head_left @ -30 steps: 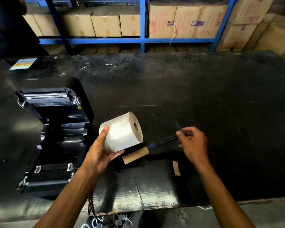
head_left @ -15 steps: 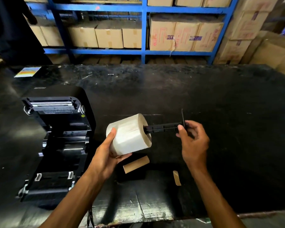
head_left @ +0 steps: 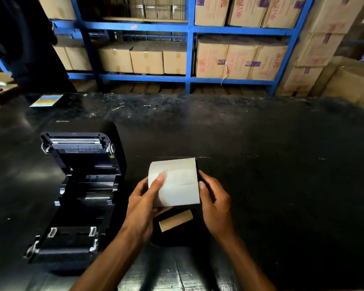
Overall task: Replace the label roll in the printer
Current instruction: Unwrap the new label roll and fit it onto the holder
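A white label roll (head_left: 177, 181) is held above the black table between both hands. My left hand (head_left: 144, 204) grips its left end, thumb across the front. My right hand (head_left: 213, 202) presses against its right end, where the black spindle's flange (head_left: 198, 164) shows as a thin dark edge; the shaft is hidden inside the roll. The black label printer (head_left: 80, 198) stands to the left with its lid swung open and its roll bay bare. An empty brown cardboard core (head_left: 176, 220) lies on the table just below the roll.
The black table (head_left: 261, 175) stretches far to the right and back. A colourful card (head_left: 46, 100) lies at the far left. Blue shelving (head_left: 189, 49) stacked with cardboard boxes stands behind the table. A person in dark clothes (head_left: 19, 38) stands at the far left.
My right hand pushed the black spindle fully into the roll's core and moved up against the roll's right end. The roll turned so its side faces me.
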{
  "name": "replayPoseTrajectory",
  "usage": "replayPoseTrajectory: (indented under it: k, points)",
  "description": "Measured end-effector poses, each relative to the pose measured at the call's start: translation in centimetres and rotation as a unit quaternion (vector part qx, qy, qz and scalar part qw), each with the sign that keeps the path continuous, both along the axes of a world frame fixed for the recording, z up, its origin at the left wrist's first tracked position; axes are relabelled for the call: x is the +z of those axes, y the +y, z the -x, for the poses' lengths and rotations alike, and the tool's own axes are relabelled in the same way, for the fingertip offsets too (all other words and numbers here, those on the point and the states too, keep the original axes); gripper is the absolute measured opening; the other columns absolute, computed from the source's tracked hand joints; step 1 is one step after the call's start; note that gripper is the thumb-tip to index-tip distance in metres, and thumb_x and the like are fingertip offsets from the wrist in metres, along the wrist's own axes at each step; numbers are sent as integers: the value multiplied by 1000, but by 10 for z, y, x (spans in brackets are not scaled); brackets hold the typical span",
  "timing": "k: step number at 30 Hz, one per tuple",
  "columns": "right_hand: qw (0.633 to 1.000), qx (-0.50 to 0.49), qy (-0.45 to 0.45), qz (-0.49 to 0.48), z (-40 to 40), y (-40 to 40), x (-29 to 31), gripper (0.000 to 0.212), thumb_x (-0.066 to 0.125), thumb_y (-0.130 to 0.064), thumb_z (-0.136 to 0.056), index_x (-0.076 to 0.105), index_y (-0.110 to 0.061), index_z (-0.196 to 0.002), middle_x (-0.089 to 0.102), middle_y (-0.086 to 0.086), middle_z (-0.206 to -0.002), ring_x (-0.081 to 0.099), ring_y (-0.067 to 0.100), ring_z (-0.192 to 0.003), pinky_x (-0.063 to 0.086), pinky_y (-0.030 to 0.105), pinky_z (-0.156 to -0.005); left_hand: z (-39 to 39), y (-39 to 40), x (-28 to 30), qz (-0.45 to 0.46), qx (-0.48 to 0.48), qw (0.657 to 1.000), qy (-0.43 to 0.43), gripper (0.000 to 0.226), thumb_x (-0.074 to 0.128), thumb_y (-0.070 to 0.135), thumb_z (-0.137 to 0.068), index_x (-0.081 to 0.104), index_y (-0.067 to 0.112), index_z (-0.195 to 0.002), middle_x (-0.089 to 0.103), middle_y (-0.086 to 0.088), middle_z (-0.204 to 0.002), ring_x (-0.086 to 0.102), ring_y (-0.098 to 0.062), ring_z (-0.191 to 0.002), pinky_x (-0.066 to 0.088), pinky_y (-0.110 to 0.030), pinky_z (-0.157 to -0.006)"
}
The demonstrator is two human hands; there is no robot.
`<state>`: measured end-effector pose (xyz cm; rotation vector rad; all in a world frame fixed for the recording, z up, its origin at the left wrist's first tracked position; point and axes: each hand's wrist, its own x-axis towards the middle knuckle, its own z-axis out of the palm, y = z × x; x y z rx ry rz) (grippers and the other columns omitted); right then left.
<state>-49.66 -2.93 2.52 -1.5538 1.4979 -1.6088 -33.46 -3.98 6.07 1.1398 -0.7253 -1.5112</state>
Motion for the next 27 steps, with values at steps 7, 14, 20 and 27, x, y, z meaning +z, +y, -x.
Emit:
replayPoseTrajectory:
  k: [7, 14, 20, 27]
  points:
    - [982, 113, -99, -115, -12, 2, 16, 57, 31, -55, -88, 27, -38, -142, 36, -11, -150, 37, -7, -131, 33, 18, -110, 0, 1, 2, 20, 14, 1000, -13, 65, 76, 48, -56, 65, 16, -111, 72, -7, -107, 73, -16, -87, 60, -38, -66]
    - [976, 95, -137, -137, -19, -2, 25, 70, 33, -64, -82, 24, -36, -145, 38, -9, -150, 42, 3, -131, 34, 33, -113, 9, -2, 5, 46, 21, 998, -46, 59, 78, 48, -55, 67, 21, -107, 74, -4, -102, 74, -13, -83, 58, -30, -57]
    - [960, 68, -192, -192, -10, -15, 30, 53, 42, -53, -90, 33, -39, -140, 52, -4, -140, 56, 15, -119, 44, 44, -105, 21, -15, 12, 41, -17, 993, -108, 50, 77, 47, -67, 60, 20, -106, 72, -4, -101, 73, -13, -85, 62, -38, -66]
    - [919, 54, -326, -214, 14, -29, 29, 36, 47, -50, -89, 57, -35, -120, 72, -4, -109, 70, 15, -95, 57, 43, -82, 13, -49, 9, 3, -162, 975, -151, 51, 50, 73, -75, 66, 33, -102, 76, 0, -98, 73, -18, -89, 59, -35, -73]
